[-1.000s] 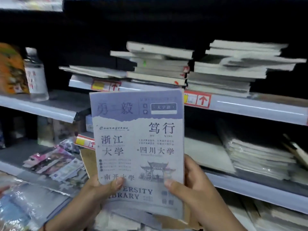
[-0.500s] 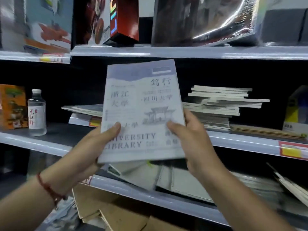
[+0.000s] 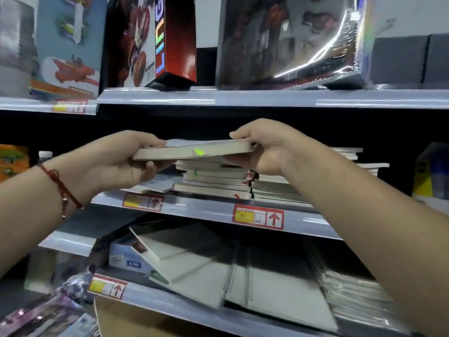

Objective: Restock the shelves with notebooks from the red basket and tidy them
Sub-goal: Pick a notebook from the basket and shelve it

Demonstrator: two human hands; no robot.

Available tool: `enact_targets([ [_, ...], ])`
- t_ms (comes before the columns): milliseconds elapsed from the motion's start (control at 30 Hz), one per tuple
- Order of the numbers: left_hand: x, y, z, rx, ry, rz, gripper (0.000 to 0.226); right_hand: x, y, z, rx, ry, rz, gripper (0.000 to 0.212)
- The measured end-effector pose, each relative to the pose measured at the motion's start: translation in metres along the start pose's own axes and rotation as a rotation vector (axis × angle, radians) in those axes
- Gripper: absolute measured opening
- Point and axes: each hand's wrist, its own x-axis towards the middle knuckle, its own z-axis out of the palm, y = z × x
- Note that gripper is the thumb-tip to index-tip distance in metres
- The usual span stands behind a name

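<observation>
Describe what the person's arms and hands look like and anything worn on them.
Both forearms are bare, with no sleeves in view. The left wrist carries a thin red cord bracelet with a small metallic bead or charm hanging from it. The left hand and right hand wear no gloves, and no rings or watch show. The right wrist is bare.

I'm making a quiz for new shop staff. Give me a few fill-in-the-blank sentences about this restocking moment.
1. The notebook is held flat by ____ hands.
2. It hovers right above a ____ of notebooks on the middle shelf.
3. The left hand has a ____ string bracelet on its wrist.
4. The price tag under the right hand shows an arrow pointing ____.

Missing words: both; stack; red; up
</observation>
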Motion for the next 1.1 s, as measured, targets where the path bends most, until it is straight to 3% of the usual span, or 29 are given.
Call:
enact_targets([
  [133,0.033,0.020,-0.013,0.110,0.075,-0.034,0.023,0.006,-0.017,0.014,-0.114,-0.071,-0.091,0.020],
  [267,0.069,0.025,-0.016,0.184,0.200,-0.020,0.036,0.028,-0.006,0.017,-0.671,-0.025,-0.322,0.025],
  [367,0.087,0.021,-0.011,0.343,0.311,0.077,0.052,0.045,0.005,0.010,-1.141,0.099,-0.540,0.027],
  [533,0.114,0.008,-0.017,0.631,0.510,0.316,0.074,0.063,0.017,0.003,-1.455,0.118,-0.601,0.025],
  [667,0.126,-0.006,-0.022,0.922,0.510,0.356,0.067,0.071,0.020,-0.003,-1.439,0.077,-0.488,0.032],
  [767,0.128,-0.010,-0.022,0.986,0.490,0.367,0.055,0.072,0.022,-0.007,-1.385,0.070,-0.452,0.037],
  [933,0.117,-0.016,-0.030,0.998,0.413,0.396,0.058,0.065,0.027,-0.010,-1.371,0.014,-0.446,0.035],
  [1100,0.083,-0.051,-0.030,0.807,0.489,0.581,0.042,0.051,0.049,-0.017,-1.454,0.001,-0.454,0.065],
])
